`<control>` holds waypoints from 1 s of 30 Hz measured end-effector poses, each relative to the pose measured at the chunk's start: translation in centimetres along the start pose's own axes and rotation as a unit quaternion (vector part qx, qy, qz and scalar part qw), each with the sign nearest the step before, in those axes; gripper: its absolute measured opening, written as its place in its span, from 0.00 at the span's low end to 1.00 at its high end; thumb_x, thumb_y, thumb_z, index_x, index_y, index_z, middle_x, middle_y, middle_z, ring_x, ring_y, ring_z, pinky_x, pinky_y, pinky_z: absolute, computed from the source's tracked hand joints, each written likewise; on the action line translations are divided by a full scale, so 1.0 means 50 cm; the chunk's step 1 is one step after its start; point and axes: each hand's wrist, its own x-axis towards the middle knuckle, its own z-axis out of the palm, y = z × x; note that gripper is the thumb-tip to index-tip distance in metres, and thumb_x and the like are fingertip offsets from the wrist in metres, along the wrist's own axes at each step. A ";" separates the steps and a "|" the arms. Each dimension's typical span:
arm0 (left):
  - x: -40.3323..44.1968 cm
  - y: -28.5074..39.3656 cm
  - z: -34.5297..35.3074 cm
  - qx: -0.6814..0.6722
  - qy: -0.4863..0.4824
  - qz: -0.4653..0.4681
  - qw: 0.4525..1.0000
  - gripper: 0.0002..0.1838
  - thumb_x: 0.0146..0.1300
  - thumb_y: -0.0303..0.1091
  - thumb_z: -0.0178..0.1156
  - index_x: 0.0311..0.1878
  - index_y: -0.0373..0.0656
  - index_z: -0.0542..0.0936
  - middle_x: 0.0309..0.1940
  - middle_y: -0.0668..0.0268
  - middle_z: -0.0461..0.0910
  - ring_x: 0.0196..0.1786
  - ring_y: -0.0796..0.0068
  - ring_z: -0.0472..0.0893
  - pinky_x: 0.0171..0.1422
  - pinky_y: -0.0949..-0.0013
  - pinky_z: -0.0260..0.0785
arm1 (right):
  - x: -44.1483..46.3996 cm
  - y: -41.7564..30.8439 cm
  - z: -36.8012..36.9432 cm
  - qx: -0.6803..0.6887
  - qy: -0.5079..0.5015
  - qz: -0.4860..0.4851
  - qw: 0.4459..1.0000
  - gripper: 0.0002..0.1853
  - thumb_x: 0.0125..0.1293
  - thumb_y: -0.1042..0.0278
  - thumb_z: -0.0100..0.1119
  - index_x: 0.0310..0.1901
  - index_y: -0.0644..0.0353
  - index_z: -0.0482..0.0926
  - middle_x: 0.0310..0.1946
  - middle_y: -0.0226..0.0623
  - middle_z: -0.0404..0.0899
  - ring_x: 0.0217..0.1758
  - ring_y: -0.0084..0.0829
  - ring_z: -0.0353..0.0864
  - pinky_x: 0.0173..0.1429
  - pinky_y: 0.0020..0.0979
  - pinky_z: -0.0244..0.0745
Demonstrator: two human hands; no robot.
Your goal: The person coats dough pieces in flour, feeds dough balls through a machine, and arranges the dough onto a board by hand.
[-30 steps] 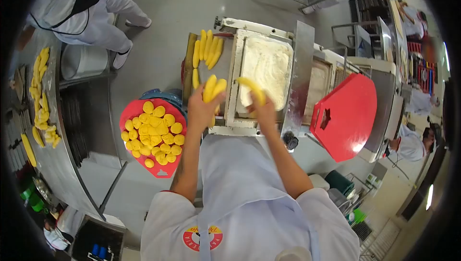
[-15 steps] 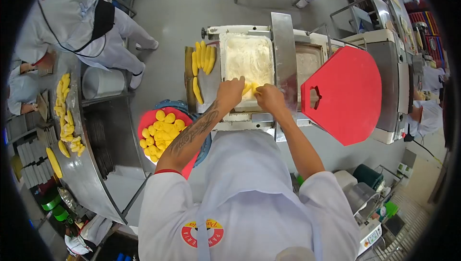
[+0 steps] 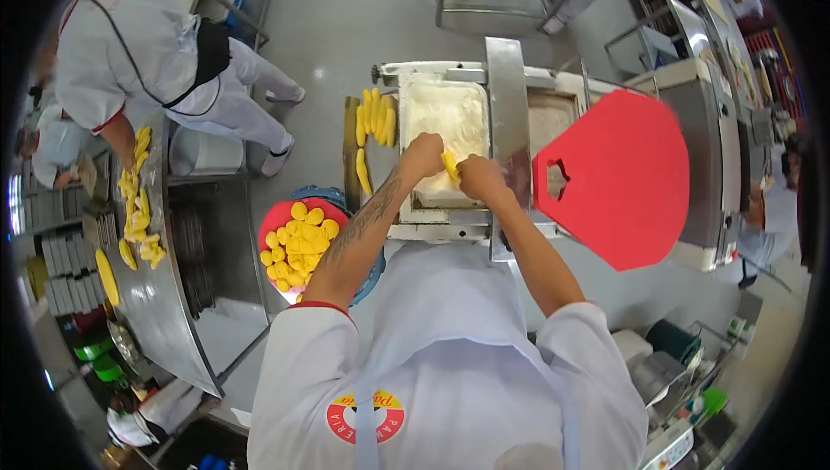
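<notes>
My left hand and my right hand are both closed with a short piece of yellow dough stretched between them. They are above a white tray coated with a pale, floury or creamy layer. Part of the dough is hidden by my fingers. To the left of the tray, several rolled strips of yellow dough lie side by side, and another dough strip lies nearer to me. Under my left forearm, several yellow dough balls fill a red-lined tub.
A metal bar crosses the machine just right of the tray. Beyond it rests a large red board. At left, a co-worker reaches over a steel table holding more yellow dough.
The dough between my hands is turned more upright, and the hands have shifted slightly. The co-worker at left has moved, an arm now reaching to the dough on the steel table.
</notes>
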 end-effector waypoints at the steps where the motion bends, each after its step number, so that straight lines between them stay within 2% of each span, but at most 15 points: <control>1: -0.025 0.006 -0.026 -0.036 0.062 0.027 0.997 0.20 0.50 0.31 0.68 0.49 0.35 0.86 0.39 0.48 0.86 0.43 0.49 0.86 0.51 0.58 0.79 | -0.011 -0.006 -0.008 0.042 0.026 -0.001 0.999 0.10 0.65 0.72 0.55 0.43 0.61 0.85 0.43 0.51 0.84 0.51 0.50 0.84 0.54 0.46 0.79; 5: -0.090 0.048 -0.122 -0.257 0.193 -0.106 0.941 0.22 0.53 0.34 0.65 0.51 0.34 0.84 0.35 0.47 0.86 0.38 0.52 0.87 0.47 0.57 0.80 | -0.002 0.034 -0.032 0.200 0.210 -0.049 0.956 0.12 0.67 0.68 0.55 0.46 0.61 0.85 0.43 0.54 0.84 0.49 0.53 0.84 0.54 0.46 0.78; 7: -0.093 0.035 -0.065 -0.193 0.219 -0.107 0.951 0.19 0.53 0.35 0.68 0.46 0.33 0.84 0.37 0.46 0.85 0.42 0.50 0.86 0.48 0.56 0.79 | -0.023 0.018 -0.050 0.230 0.227 -0.024 0.946 0.13 0.68 0.66 0.55 0.47 0.61 0.85 0.45 0.55 0.84 0.49 0.54 0.84 0.55 0.46 0.78; 8: -0.089 0.021 -0.027 -0.158 0.229 -0.104 0.955 0.19 0.52 0.36 0.69 0.44 0.32 0.84 0.38 0.45 0.85 0.44 0.50 0.86 0.49 0.56 0.79 | -0.011 0.023 -0.015 0.125 0.205 -0.056 0.969 0.13 0.68 0.67 0.55 0.48 0.61 0.85 0.47 0.55 0.84 0.49 0.53 0.84 0.55 0.46 0.78; 11: -0.066 -0.009 0.094 0.025 -0.030 -0.120 0.992 0.19 0.52 0.35 0.70 0.42 0.30 0.82 0.38 0.44 0.84 0.44 0.54 0.87 0.48 0.57 0.79 | 0.004 0.011 0.057 -0.076 -0.054 -0.031 0.995 0.16 0.66 0.70 0.55 0.52 0.62 0.84 0.47 0.54 0.84 0.47 0.52 0.84 0.54 0.49 0.76; 12: -0.076 0.004 0.072 -0.008 0.004 -0.106 0.994 0.17 0.51 0.32 0.70 0.42 0.29 0.83 0.39 0.42 0.84 0.42 0.53 0.87 0.48 0.56 0.81 | 0.019 0.015 0.051 -0.048 -0.029 -0.030 0.998 0.16 0.67 0.69 0.54 0.52 0.62 0.84 0.46 0.52 0.85 0.45 0.49 0.85 0.52 0.48 0.77; 15: -0.091 0.011 0.002 -0.259 0.076 -0.169 0.948 0.17 0.52 0.30 0.68 0.45 0.31 0.84 0.40 0.43 0.84 0.38 0.55 0.88 0.44 0.59 0.82 | -0.008 0.026 0.044 0.192 0.019 0.016 0.981 0.15 0.70 0.67 0.54 0.53 0.62 0.84 0.44 0.45 0.86 0.40 0.41 0.86 0.48 0.42 0.78; 16: -0.108 0.031 -0.067 -0.330 0.022 -0.195 0.923 0.19 0.53 0.30 0.67 0.48 0.31 0.84 0.40 0.46 0.84 0.33 0.59 0.88 0.39 0.63 0.82 | -0.041 0.019 0.007 0.356 0.031 0.049 0.933 0.15 0.72 0.66 0.53 0.53 0.63 0.84 0.43 0.42 0.86 0.39 0.38 0.86 0.47 0.39 0.78; 18: -0.116 0.056 -0.077 -0.403 0.125 -0.173 0.890 0.21 0.54 0.31 0.67 0.51 0.31 0.83 0.38 0.47 0.84 0.31 0.63 0.87 0.36 0.65 0.81 | -0.050 0.029 -0.014 0.604 0.024 0.046 0.795 0.17 0.77 0.60 0.52 0.57 0.62 0.81 0.44 0.33 0.84 0.41 0.29 0.85 0.46 0.29 0.77; 19: -0.136 0.064 -0.077 -0.433 0.192 -0.174 0.863 0.21 0.55 0.32 0.67 0.52 0.31 0.83 0.38 0.47 0.84 0.30 0.65 0.87 0.35 0.66 0.80 | -0.037 0.077 0.048 0.562 0.071 -0.024 0.824 0.17 0.77 0.60 0.52 0.59 0.60 0.79 0.45 0.34 0.84 0.43 0.30 0.85 0.47 0.30 0.78; 21: -0.117 0.048 0.012 -0.261 0.299 -0.057 0.916 0.23 0.58 0.36 0.66 0.58 0.40 0.82 0.47 0.49 0.84 0.45 0.53 0.86 0.52 0.60 0.79 | -0.027 0.066 0.070 0.645 0.027 -0.037 0.763 0.19 0.77 0.56 0.50 0.61 0.58 0.76 0.47 0.34 0.83 0.46 0.31 0.84 0.53 0.32 0.78; 22: -0.064 0.057 0.104 -0.351 0.296 -0.152 0.875 0.24 0.58 0.38 0.65 0.58 0.43 0.82 0.49 0.50 0.84 0.52 0.50 0.84 0.59 0.57 0.75 | -0.024 0.048 0.081 0.685 0.001 -0.045 0.727 0.20 0.78 0.54 0.50 0.62 0.56 0.75 0.48 0.34 0.83 0.48 0.31 0.84 0.56 0.33 0.77; 25: -0.217 0.165 -0.009 -0.328 0.265 -0.186 0.888 0.20 0.58 0.40 0.62 0.53 0.45 0.84 0.47 0.48 0.84 0.57 0.47 0.81 0.65 0.51 0.69 | -0.076 -0.057 0.054 0.806 -0.081 0.025 0.585 0.21 0.78 0.49 0.48 0.63 0.53 0.73 0.50 0.33 0.83 0.52 0.31 0.83 0.62 0.35 0.77; 27: -0.251 0.154 -0.002 -0.286 0.192 -0.127 0.930 0.17 0.60 0.37 0.58 0.50 0.44 0.84 0.44 0.47 0.84 0.61 0.46 0.77 0.75 0.47 0.61 | -0.098 -0.130 0.058 0.809 -0.083 0.053 0.580 0.20 0.78 0.50 0.49 0.61 0.54 0.74 0.49 0.32 0.83 0.50 0.31 0.83 0.60 0.35 0.78; 30: -0.317 0.094 0.068 -0.247 0.327 -0.156 0.899 0.21 0.58 0.37 0.63 0.55 0.45 0.83 0.55 0.49 0.80 0.67 0.49 0.73 0.79 0.51 0.55 | -0.077 -0.158 0.104 0.779 -0.107 0.027 0.618 0.19 0.77 0.53 0.52 0.61 0.54 0.74 0.47 0.32 0.82 0.47 0.29 0.84 0.55 0.33 0.81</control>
